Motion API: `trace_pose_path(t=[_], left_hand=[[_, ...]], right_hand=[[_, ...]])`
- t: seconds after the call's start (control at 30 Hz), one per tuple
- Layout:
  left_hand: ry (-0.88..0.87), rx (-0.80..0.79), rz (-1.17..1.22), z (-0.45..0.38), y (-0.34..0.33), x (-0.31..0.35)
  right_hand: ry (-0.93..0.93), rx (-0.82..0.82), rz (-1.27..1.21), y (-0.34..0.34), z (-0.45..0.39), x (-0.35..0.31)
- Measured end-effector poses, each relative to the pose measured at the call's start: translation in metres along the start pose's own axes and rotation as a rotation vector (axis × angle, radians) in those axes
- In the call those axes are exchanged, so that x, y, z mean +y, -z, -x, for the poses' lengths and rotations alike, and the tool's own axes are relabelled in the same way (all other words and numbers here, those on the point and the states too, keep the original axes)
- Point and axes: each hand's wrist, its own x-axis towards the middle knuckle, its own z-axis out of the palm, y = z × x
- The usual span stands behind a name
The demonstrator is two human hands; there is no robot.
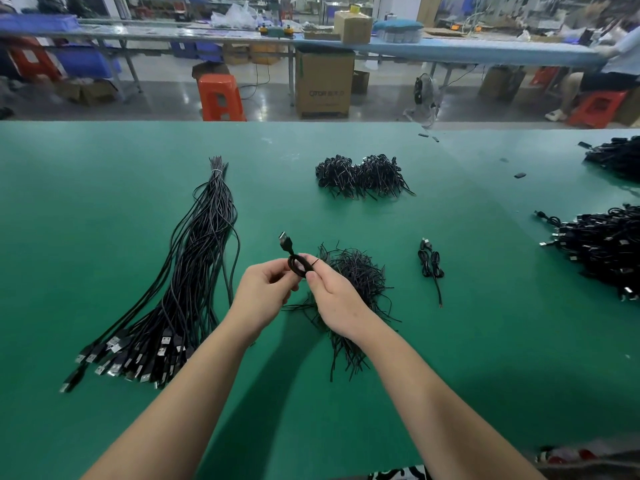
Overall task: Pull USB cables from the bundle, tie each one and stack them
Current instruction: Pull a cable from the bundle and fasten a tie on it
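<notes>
A coiled black USB cable (297, 263) is held above the green table (121, 188), its plug pointing up and away. My left hand (265, 294) grips the coil from the left. My right hand (329, 297) pinches a thin black twist tie against the coil's right side. The long bundle of untied USB cables (194, 282) lies to the left, plugs toward me. Under my right hand sits a loose pile of black twist ties (360, 275). Two tied cables (430, 263) lie to the right of it.
A heap of tied cables (362, 176) sits at the far middle of the table. Larger piles of cables (602, 247) lie at the right edge. Beyond the table stand an orange stool (220, 97), a cardboard box (323, 83) and another workbench with a seated person.
</notes>
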Motion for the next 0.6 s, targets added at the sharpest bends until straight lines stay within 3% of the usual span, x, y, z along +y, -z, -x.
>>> trace_pose_path(t=[0.23, 0.6], left_hand=[[0.016, 0.024, -0.265, 0.006, -0.006, 0.007], [0.027, 0.07, -0.269, 0.007, -0.01, 0.013]], right_hand=[[0.009, 0.133, -0.048, 0.0, 0.003, 0.002], [-0.075, 0.041, -0.222, -0.008, -0.003, 0.013]])
